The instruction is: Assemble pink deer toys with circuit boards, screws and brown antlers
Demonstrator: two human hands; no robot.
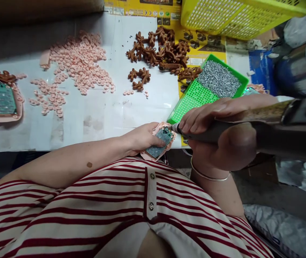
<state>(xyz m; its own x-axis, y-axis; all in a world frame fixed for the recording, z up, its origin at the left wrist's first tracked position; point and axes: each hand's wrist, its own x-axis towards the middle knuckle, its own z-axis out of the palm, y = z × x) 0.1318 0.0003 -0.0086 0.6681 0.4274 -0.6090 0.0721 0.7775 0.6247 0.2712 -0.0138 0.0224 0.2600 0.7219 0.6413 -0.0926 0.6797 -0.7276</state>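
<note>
Your left grip [146, 138] clasps the pink casing [146, 155]; from three o'clock your right grip [213, 154] clenches the driver [273, 134], apparently fastening, next needing steady alignment.

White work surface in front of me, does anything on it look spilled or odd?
A little: a few small pink plastic pieces lie loose near the small cluster of brown branching plastic pieces, apart from the big pink heap, so they look like strays. I see no clear damage.
</note>
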